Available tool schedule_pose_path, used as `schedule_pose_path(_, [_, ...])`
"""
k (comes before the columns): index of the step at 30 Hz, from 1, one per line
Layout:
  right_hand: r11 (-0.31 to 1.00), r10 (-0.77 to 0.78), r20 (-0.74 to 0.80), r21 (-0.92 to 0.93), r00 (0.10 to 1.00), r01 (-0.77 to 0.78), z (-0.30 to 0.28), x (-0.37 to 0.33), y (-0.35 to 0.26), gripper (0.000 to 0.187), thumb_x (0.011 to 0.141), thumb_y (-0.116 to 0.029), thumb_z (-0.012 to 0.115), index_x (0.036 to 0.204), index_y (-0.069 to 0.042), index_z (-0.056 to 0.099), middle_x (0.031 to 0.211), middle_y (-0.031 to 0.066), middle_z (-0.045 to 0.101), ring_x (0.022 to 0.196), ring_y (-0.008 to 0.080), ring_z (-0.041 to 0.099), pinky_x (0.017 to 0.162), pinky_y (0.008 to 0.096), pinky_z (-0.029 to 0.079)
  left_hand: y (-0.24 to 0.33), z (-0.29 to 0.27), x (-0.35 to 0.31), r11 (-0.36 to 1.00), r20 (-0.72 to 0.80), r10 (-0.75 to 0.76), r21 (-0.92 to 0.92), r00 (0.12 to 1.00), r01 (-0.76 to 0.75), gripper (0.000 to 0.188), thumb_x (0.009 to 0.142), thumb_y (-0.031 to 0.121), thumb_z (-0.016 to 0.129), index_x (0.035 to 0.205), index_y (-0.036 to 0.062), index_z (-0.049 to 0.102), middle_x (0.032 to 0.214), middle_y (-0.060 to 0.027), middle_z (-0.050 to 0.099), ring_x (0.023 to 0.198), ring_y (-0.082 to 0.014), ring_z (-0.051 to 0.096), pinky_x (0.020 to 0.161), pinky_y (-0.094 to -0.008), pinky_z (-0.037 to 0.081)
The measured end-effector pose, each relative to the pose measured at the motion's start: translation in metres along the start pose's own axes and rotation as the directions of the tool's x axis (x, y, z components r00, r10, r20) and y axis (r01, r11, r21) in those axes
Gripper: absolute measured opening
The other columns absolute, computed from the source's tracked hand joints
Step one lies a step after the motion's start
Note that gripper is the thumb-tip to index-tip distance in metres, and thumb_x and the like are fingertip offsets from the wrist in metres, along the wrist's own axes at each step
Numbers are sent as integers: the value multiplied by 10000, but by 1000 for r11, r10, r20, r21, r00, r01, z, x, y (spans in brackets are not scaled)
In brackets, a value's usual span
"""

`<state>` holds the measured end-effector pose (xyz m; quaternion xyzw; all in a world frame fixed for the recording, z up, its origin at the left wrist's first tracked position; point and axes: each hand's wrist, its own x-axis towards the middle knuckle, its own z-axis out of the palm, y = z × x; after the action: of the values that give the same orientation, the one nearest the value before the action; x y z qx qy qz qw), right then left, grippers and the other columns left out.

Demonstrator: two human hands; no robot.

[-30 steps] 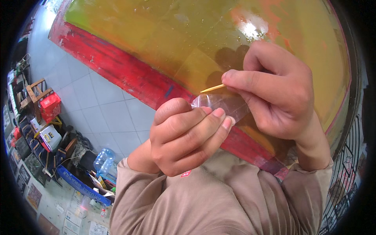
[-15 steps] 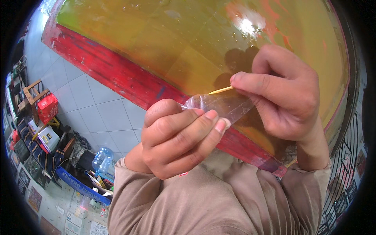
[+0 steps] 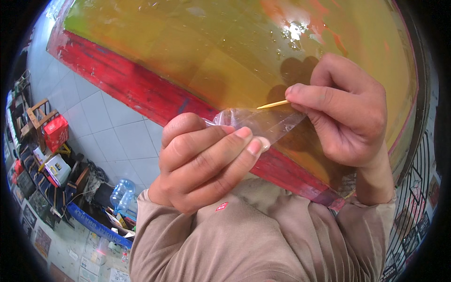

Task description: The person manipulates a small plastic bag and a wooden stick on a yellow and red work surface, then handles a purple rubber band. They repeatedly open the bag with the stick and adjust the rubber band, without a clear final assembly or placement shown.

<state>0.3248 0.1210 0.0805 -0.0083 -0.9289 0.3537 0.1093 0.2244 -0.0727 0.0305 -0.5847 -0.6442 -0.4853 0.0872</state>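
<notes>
My left hand (image 3: 204, 164) is closed on a small clear plastic bag (image 3: 282, 123), pinching it along its lower left side. The film is thin and wrinkled, with its far corner sticking out to the right. Between the thumb and forefinger of my right hand (image 3: 350, 110) is a thin wooden toothpick (image 3: 273, 104). Its pointed tip lies just above the bag's upper edge; I cannot tell whether they touch. Both hands are held over a large board (image 3: 164, 61) with a glossy yellow-green surface and a red painted edge (image 3: 127, 87).
To the left is a grey tiled floor (image 3: 117, 134). A wooden stool (image 3: 38, 115) with a red bag (image 3: 56, 133), a large blue water bottle (image 3: 123, 193) and a blue-edged box (image 3: 94, 228) stand there. At the right, a black metal grille (image 3: 413, 188) runs alongside the board.
My left hand has shifted slightly left with the bag. My right hand has moved a little right with the toothpick, so its tip sits farther right.
</notes>
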Motion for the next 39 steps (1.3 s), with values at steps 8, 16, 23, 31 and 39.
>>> schedule_pose_path(8, [997,38,12,-61,999,-38,-8,-8,0,191,666,45,697,852,-2,691,640,59,449,543,161,441,470,252,305,-2,1,-1,1000,-13,-7,-5,1000,7,270,664,52,782,918,61,691,896,-26,645,757,-145,575,560,-277,406])
schedule_pose_path(16, [997,74,-9,-13,997,-74,-15,-18,4,221,674,72,697,881,-7,695,658,57,466,563,141,445,482,239,311,-4,2,-2,999,-48,34,-26,998,-35,260,664,53,770,912,47,693,892,-41,650,757,-154,576,555,-281,406])
schedule_pose_path(23, [998,-18,-43,59,999,21,3,7,-6,231,673,74,709,891,-3,696,656,51,478,548,133,447,470,232,321,0,-4,1,998,-21,22,-56,1000,-23,243,647,55,763,878,23,694,861,-54,653,730,-152,556,521,-268,386])
schedule_pose_path(31, [997,-73,-27,26,997,74,12,14,-4,220,648,54,726,855,-12,694,641,55,465,529,157,453,457,259,315,-2,0,0,998,-46,24,-65,999,-27,244,639,57,766,871,29,695,862,-50,650,723,-147,541,509,-261,376])
schedule_pose_path(39, [997,-75,-17,21,997,76,11,10,2,215,646,47,717,850,-19,696,640,57,458,529,168,457,456,272,313,-7,2,1,998,-33,38,-54,999,-39,230,654,62,767,872,39,699,835,-36,649,709,-140,540,507,-262,366])
